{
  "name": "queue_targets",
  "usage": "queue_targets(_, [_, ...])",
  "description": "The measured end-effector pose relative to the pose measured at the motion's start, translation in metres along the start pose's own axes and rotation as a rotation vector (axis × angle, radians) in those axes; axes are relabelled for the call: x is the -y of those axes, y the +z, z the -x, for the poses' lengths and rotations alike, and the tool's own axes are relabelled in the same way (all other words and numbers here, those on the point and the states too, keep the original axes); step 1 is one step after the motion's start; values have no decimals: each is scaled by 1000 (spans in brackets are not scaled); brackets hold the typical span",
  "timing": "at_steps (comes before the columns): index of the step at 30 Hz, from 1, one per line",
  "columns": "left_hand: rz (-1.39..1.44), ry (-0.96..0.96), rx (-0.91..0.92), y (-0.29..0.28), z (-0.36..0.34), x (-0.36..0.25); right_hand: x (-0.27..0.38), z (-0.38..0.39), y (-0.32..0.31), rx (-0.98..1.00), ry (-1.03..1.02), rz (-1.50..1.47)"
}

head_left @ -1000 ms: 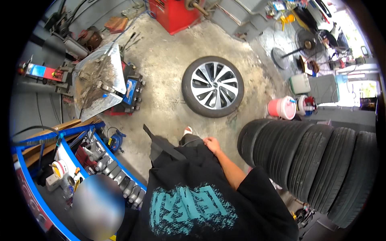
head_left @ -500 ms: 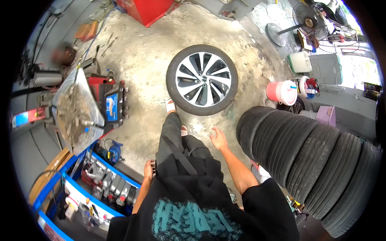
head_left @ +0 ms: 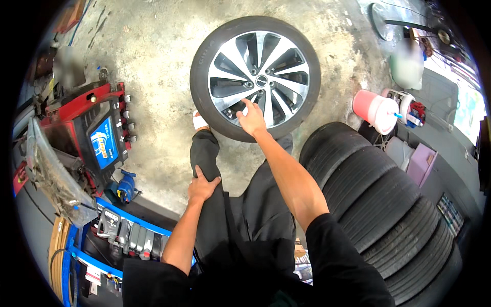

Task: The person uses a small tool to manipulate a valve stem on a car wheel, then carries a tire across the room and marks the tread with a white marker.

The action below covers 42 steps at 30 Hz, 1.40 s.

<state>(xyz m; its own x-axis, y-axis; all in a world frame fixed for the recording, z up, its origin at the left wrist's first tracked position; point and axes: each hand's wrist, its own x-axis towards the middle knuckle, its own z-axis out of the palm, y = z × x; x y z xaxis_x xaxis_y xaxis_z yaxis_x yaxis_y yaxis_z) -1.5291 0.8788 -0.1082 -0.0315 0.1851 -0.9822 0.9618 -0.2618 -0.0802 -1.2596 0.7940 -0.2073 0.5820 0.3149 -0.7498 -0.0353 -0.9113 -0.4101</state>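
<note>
A car wheel lies flat on the concrete floor in front of my feet, its black tyre (head_left: 202,77) around a silver-and-black alloy rim (head_left: 286,50) with angled spokes. My right hand (head_left: 252,120) is over the near side of the rim, thumb and fingers apart at the lower spokes. Whether its fingertips touch the metal I cannot tell. My left hand (head_left: 203,187) rests on my left trouser leg (head_left: 204,153) near the knee, with its fingers spread and nothing in it. My left foot, in a white shoe or sandal (head_left: 200,121), stands against the tyre's edge.
Several used tyres (head_left: 358,176) form a long row at the right. Beyond them are a pink lidded bucket (head_left: 376,110) and a purple bin (head_left: 421,166). On the left stand a red-and-black machine (head_left: 82,133) and a blue-edged cart (head_left: 134,220) holding bottles.
I have bent down closer to the wheel. My right hand has gone forward from beside my leg to the rim. My left hand has come from my side onto my leg.
</note>
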Motion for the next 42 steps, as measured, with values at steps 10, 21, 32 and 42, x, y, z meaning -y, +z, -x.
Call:
queue_targets(10, [17,-292,-197,92,-74,-64,-132,-142,72,276,-176,-68])
queue_targets(21, [-147,-396,-208,125,-91,-58,-119,-172,118,566,266,-695])
queue_targets(32, [-109,-391,-199,122,-92,-53,-145,-161,126,548,320,-576])
queue_targets(42, [-90,-338,-227,133,-91,-48,-150,-166,119,560,297,-739])
